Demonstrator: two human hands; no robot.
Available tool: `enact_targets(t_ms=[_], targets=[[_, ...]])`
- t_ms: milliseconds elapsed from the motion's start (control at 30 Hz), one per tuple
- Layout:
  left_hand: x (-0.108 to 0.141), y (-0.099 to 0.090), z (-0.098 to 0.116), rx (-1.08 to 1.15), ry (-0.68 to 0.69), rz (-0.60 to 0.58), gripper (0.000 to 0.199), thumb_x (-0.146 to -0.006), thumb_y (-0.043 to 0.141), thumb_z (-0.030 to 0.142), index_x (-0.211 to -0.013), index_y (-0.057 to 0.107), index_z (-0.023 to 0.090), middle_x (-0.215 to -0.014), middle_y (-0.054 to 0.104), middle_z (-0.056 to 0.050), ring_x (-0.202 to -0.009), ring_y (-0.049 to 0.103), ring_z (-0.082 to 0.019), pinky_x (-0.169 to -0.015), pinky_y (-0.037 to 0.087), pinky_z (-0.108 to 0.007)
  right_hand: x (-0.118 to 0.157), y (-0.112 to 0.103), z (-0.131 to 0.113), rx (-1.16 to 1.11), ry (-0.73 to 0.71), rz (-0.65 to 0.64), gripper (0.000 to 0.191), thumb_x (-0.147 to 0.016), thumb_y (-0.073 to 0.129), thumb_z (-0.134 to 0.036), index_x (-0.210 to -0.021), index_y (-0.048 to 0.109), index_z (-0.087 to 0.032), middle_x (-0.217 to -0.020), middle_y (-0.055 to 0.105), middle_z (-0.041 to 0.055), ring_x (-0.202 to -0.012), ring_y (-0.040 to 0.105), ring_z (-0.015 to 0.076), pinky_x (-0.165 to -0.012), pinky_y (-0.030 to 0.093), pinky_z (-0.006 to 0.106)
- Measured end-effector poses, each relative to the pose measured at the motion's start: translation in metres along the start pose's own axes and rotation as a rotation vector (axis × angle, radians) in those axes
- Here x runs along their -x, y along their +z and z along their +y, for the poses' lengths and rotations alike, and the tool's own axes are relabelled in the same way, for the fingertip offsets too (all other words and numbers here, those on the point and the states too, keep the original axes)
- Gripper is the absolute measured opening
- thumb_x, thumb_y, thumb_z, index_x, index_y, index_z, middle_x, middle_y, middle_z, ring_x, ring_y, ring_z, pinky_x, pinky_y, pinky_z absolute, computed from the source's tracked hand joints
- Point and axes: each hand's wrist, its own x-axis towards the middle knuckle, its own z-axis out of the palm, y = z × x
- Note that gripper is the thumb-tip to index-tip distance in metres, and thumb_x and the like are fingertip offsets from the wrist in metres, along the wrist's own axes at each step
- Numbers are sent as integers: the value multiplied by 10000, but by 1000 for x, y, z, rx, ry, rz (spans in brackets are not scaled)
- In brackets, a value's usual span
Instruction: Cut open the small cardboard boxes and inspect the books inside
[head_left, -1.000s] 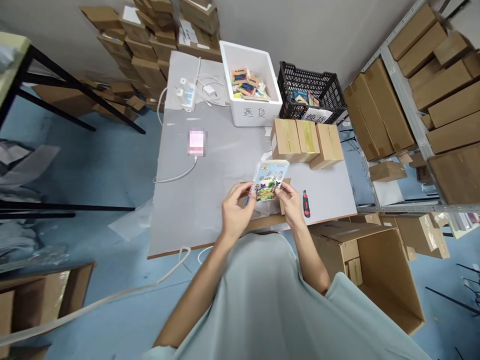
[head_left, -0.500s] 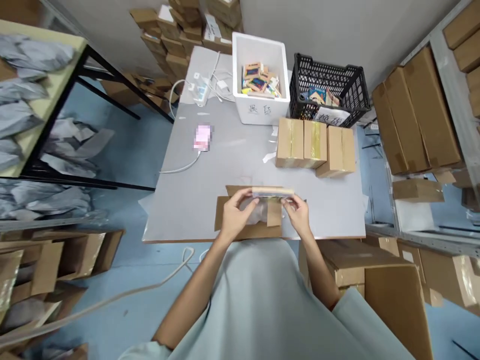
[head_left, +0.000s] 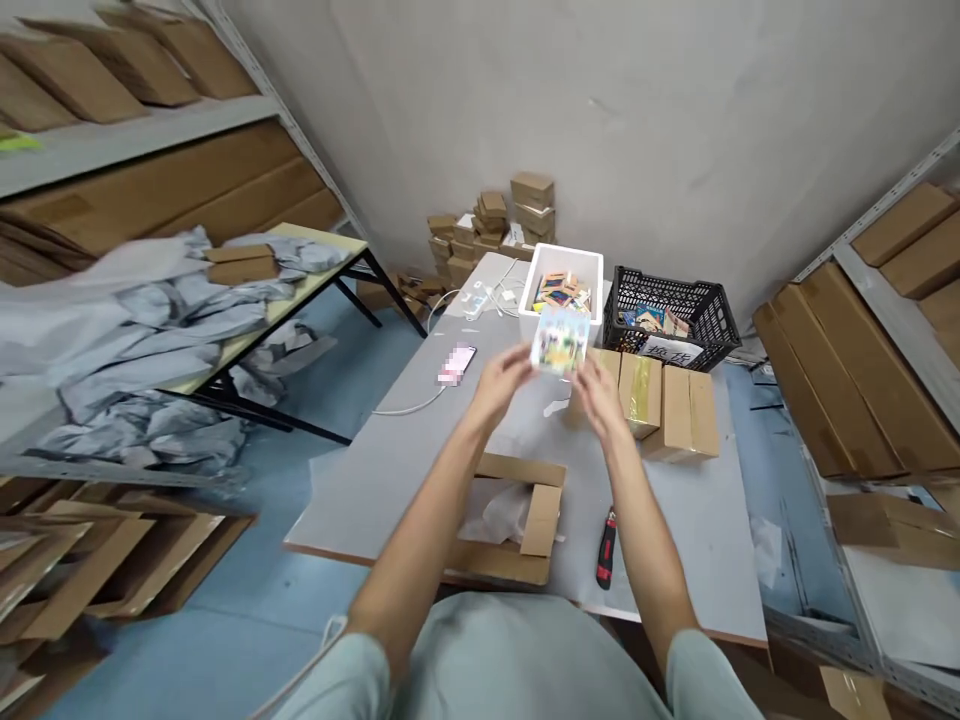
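Left hand (head_left: 504, 384) and right hand (head_left: 601, 396), fingers pinching the brightly printed rectangular paper book (head_left: 560, 341) by its sides, aloft toward the grey tabletop (head_left: 360, 505)'s far edge; open brown cardboard box (head_left: 499, 562) down at the near edge!

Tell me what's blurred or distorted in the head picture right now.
Head view: the booklet between the hands is smeared, its lettering unreadable; coarse pixels cover part of the phone; the cutter looks sharper. Also head view: the shelf posts slant at both sides, probably wide-angle distortion.
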Motion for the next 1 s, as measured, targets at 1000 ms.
enact_targets(t_ms=[1000], targets=[[226, -217, -168, -640, -365, 140, 609, -925, 682, 651, -1305, 776, 185, -1304, 847, -167, -1199, 797, -363, -1083, 607, -435, 259, -31, 152, 527, 517, -92, 1085, -705, 927, -845, -1536, 752, -170, -1539, 768, 197, -1371, 778, 368, -1240, 599, 553]])
